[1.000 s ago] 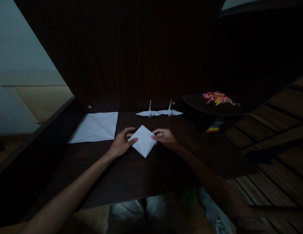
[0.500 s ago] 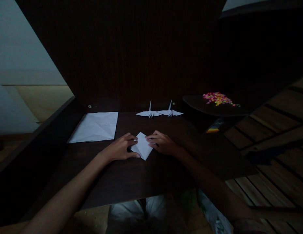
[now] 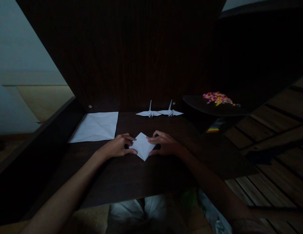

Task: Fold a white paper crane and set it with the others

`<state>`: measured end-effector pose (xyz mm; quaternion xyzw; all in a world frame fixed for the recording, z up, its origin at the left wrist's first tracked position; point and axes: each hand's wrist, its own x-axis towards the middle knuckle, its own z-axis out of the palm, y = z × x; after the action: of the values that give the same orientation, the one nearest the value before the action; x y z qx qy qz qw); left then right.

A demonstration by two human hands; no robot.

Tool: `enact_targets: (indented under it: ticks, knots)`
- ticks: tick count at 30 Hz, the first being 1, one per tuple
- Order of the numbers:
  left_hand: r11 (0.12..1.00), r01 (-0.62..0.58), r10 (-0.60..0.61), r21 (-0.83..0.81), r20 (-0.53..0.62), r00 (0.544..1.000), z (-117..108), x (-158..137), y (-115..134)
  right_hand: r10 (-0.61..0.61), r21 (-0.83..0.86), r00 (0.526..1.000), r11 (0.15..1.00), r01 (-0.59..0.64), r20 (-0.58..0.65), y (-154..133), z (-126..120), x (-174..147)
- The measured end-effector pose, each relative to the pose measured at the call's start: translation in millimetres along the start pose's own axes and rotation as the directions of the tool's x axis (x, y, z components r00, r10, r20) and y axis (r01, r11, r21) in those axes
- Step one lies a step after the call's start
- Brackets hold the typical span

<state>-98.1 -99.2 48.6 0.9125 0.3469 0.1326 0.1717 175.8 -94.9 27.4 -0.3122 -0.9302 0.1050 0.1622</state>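
A small white sheet of origami paper (image 3: 142, 147), folded into a diamond with creases across it, lies on the dark desk in front of me. My left hand (image 3: 122, 145) holds its left corner between the thumb below and the fingers above. At the right corner, my right hand (image 3: 163, 143) grips the paper the same way, fingertips on its upper right edge and thumb near the lower right one. Behind the diamond stand two white paper cranes (image 3: 149, 113) side by side, their wings meeting or overlapping.
A larger creased white sheet (image 3: 95, 126) lies at the left of the desk (image 3: 112, 182). On a rounded shelf (image 3: 197, 105) at the right sits a heap of small colourful pieces (image 3: 218, 98). A tall dark panel (image 3: 141, 55) rises behind, and a low side board (image 3: 44, 156) borders the left.
Both hands have shifted their grip on the paper. My left hand has drawn slightly left, uncovering more of it, and my right thumb now shows at the lower right edge.
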Motion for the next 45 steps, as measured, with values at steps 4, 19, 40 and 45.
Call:
enact_targets:
  ticks: [4,19,40,45]
  knots:
    - [1.000,-0.015,0.015,-0.012,0.001,1.000,0,0,0,-0.006,0.012,1.000,1.000,0.006,-0.012,1,0,0]
    - [0.997,-0.071,0.070,-0.041,-0.045,0.997,1,0,-8,-0.115,-0.003,0.983,0.993,0.115,-0.146,6,12,0]
    - [0.998,0.037,-0.030,0.053,-0.124,0.992,13,-3,-6,0.001,0.022,0.975,1.000,0.004,-0.220,-1,12,3]
    - [0.994,0.050,-0.038,0.093,-0.129,0.991,20,-1,-3,0.021,0.023,0.977,1.000,-0.017,-0.211,-5,11,3]
